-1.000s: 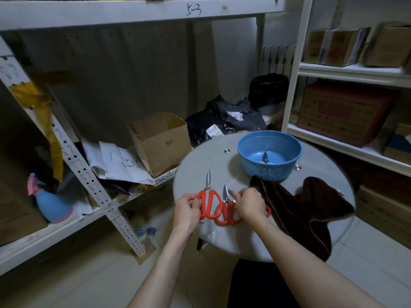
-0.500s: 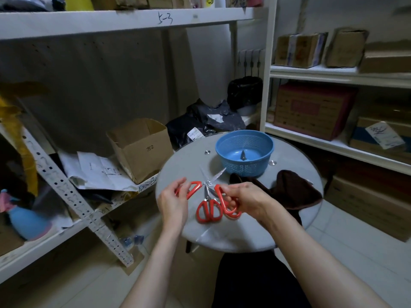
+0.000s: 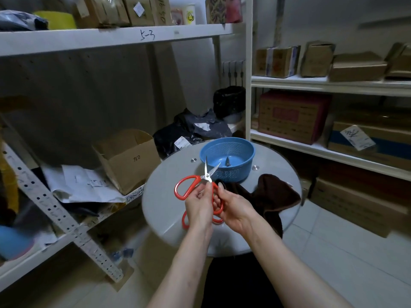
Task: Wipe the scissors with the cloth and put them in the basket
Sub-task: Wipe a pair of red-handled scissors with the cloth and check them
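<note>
A pair of scissors with red handles is lifted above the round grey table, its steel blades spread and pointing up toward the blue basket. My left hand pinches it just below the pivot. My right hand grips its right handle loop. A second red-handled pair lies on the table under my hands, mostly hidden. The dark brown cloth is crumpled on the table to the right, partly hanging over the edge. The basket stands at the table's far side with no scissors in it.
White metal shelving runs along the left with an open cardboard box, papers and dark bags. More shelves with boxes stand on the right. Tiled floor lies around the table.
One pair of scissors has been lifted off the table and its blades spread wider, pointing up. The other pair stays on the table. The view has tilted upward.
</note>
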